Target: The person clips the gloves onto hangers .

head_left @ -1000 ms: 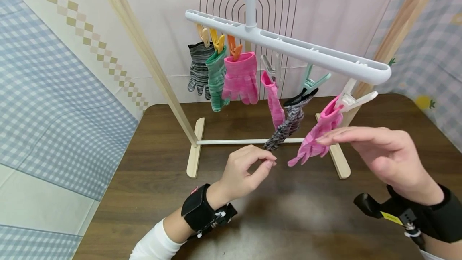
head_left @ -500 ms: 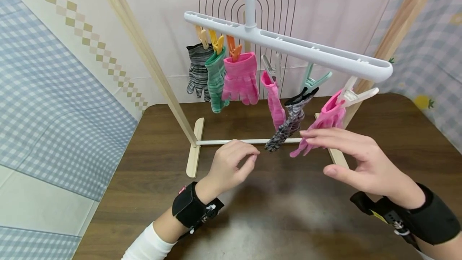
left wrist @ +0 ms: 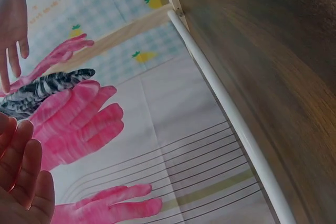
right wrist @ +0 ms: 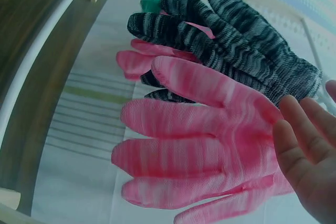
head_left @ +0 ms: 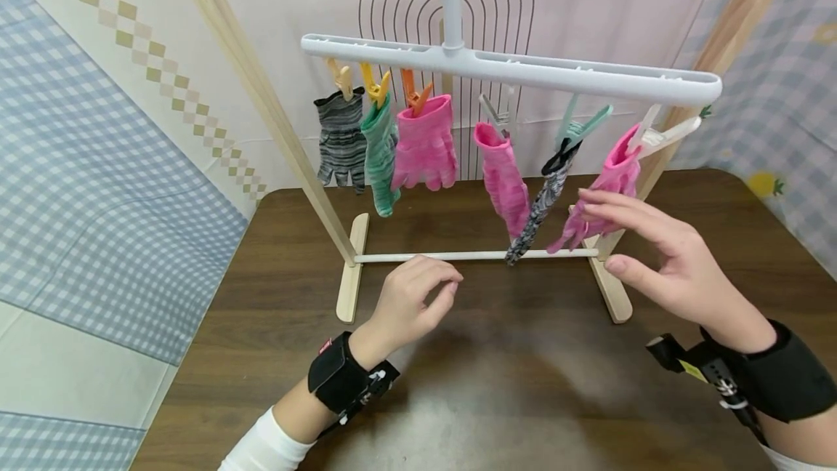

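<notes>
From a grey-white hanger bar hang several knitted gloves on clothespins. On its right half are a pink glove, a black-and-grey glove and a rightmost pink glove, the last held by a white clothespin. My right hand is at that rightmost glove with fingers extended; whether they touch it I cannot tell. Holding nothing, my left hand hovers below the bar with fingers loosely bent. On the left half hang a black-and-grey glove, a green glove and a pink glove.
A wooden stand with a left post carries the hanger. Its low white crossbar runs behind my hands, above the brown table. Patterned cloth covers the back and sides.
The hanger has turned, its left end coming nearer and its right end going back, and the gloves swing with it. My left hand has drawn leftward; my right hand moved left, then slightly back up.
</notes>
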A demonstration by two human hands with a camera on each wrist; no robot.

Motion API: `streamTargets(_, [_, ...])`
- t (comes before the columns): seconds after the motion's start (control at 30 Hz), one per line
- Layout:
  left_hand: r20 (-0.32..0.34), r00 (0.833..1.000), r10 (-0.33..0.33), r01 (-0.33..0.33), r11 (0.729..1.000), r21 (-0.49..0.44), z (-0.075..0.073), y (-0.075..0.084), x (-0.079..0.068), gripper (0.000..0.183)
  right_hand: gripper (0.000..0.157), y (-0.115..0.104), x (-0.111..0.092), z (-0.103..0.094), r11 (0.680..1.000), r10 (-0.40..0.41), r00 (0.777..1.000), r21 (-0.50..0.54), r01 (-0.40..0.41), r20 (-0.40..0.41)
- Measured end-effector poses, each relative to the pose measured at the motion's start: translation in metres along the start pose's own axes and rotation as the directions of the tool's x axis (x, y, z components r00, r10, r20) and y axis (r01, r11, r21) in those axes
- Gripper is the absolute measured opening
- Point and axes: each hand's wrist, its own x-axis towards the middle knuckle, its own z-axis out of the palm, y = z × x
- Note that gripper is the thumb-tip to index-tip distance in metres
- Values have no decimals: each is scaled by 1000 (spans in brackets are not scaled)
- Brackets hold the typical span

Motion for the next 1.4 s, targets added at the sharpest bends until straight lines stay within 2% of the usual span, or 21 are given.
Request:
streamTargets(0.33, [12,1000,-17,17,1000,12,3,-3,-6,10,37,13,-4,-10,985,59,998,164,-53,-33])
streamTargets(0.73, [1,1000,-25,25,1000,13,2,-4,-8,10,38,20,-10,-14,985,106,993,139,-98,-51])
streamTargets(1.0, [-1,1000,-30,30,999,11,0,-4,-9,9,38,22,-13,-13,988,138,989,78,-133,-58])
streamTargets(1.4, [-5,1000,-24,24,1000,7,-2,-3,-10,10,37,16,-15,-10,989,123,991,89,-118,-50])
